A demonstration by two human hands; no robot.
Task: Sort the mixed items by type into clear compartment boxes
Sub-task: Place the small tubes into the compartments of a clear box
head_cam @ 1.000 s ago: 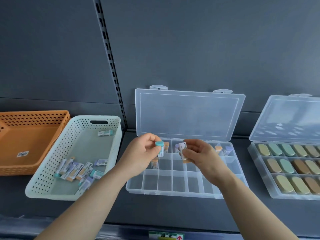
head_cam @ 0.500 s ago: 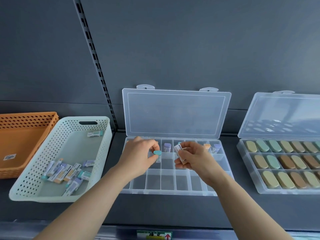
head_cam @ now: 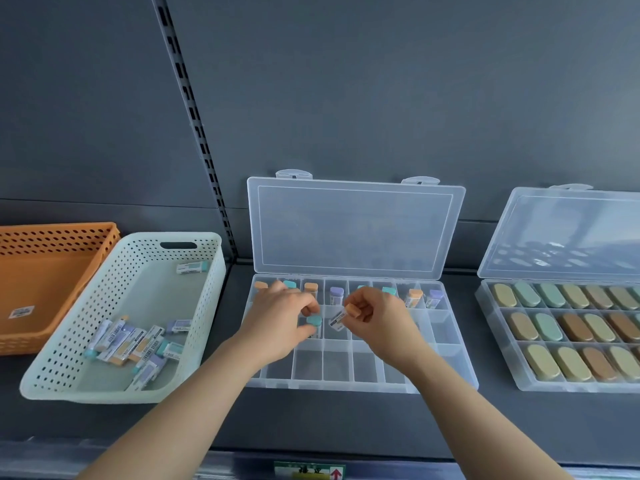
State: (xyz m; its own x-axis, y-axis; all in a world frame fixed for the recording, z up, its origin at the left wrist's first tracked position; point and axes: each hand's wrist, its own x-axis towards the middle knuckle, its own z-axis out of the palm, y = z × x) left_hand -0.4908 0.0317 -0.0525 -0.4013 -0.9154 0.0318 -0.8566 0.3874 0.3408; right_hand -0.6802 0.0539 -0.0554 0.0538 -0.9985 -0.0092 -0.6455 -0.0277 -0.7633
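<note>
Open compartment box sat under both grips; the row beyond them held capped tubes, roughly one per cell. White basket, left of the grips, held the unsorted pile. Left hand pinched a teal-capped tube and right hand an orange-capped tube, both near the cap, probably so they drop into middle-row cells.

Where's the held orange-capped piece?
Head view, centre: orange-capped piece pinched in the right hand over the middle box's second row, beside the left hand's teal-capped one.
</note>
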